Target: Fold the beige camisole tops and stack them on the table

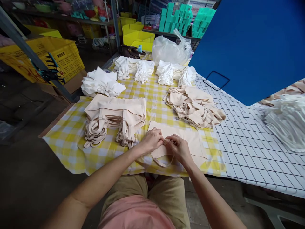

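Observation:
A flat beige cloth bag (pixel 190 141) lies in front of me at the table's near edge, one strap looping toward me. My left hand (pixel 153 139) and my right hand (pixel 177 146) meet over its left part, fingers pinched together on the cloth or strap; the exact spot they grip is partly hidden by the fingers. Left of my hands is a neat stack of beige cloth bags (pixel 116 106), their straps hanging toward me. Beyond the bag, to the right, lies a loose heap of beige bags (pixel 194 106).
White cloth piles (pixel 102 82) stand farther back on the yellow checked tablecloth (pixel 69 136), with a clear plastic bag (pixel 170 49) behind. A large blue panel (pixel 247 47) rises at right over the grid-patterned cloth (pixel 250 156). A yellow crate (pixel 64 60) and metal post are at left.

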### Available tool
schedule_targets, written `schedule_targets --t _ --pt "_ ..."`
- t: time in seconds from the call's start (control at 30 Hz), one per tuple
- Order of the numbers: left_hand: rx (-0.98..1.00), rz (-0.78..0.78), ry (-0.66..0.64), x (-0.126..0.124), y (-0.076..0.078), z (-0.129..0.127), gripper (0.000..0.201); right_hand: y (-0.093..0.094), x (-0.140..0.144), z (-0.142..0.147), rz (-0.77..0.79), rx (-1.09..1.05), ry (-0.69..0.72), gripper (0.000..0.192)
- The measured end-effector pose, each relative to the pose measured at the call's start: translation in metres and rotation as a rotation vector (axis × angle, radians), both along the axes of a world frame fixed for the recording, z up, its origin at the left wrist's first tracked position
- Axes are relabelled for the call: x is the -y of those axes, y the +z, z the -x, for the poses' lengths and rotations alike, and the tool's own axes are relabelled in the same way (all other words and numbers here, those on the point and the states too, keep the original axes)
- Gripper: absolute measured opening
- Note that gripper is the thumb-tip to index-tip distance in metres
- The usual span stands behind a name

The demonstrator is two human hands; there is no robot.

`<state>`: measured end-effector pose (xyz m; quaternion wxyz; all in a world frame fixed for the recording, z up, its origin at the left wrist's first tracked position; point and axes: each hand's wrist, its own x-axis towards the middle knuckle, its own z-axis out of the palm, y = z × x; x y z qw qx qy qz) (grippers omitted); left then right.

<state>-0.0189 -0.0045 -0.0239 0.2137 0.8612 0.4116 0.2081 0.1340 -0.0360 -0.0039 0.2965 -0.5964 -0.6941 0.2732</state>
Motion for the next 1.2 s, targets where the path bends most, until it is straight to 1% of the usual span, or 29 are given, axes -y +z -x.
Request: schedule_targets --t 0.23,0.4,0.53,0.63,0.8,0.87,0.97,1.1,1.2 --pt "0.025 0.039 0.001 -0.002 0.004 0.001 0.017 0.001 -0.003 0.0 -0.059 0.116 0.069 0.019" --pt "0.058 0.049 -0.008 -0.003 0.002 0.0 0.017 0.001 -0.005 -0.004 -0.095 0.246 0.139 0.02" --pt "0.095 0.054 0.006 -0.002 0.0 0.0 0.02 0.003 -0.008 -0.008 -0.085 0.34 0.174 0.02" --pt "0.082 0.051 0.01 0.0 0.001 -0.001 0.022 0.004 -0.009 -0.009 -0.079 0.386 0.192 0.021" --pt "0.014 0.023 0.053 0.003 -0.001 -0.005 0.01 0.004 -0.009 -0.008 -0.074 0.437 0.199 0.024" --pt "0.001 0.021 0.073 0.003 -0.004 -0.006 0.01 0.005 -0.009 -0.008 -0.073 0.461 0.202 0.024" --pt "0.033 0.032 0.076 0.004 -0.006 -0.007 0.014 0.009 -0.009 -0.008 -0.069 0.534 0.233 0.025" --pt "0.095 0.039 0.073 0.005 -0.005 -0.007 0.013 0.018 -0.008 -0.005 -0.043 0.671 0.284 0.026" --pt "0.111 0.045 0.082 0.005 -0.002 -0.007 0.015 0.02 -0.005 0.0 -0.022 0.75 0.247 0.024"
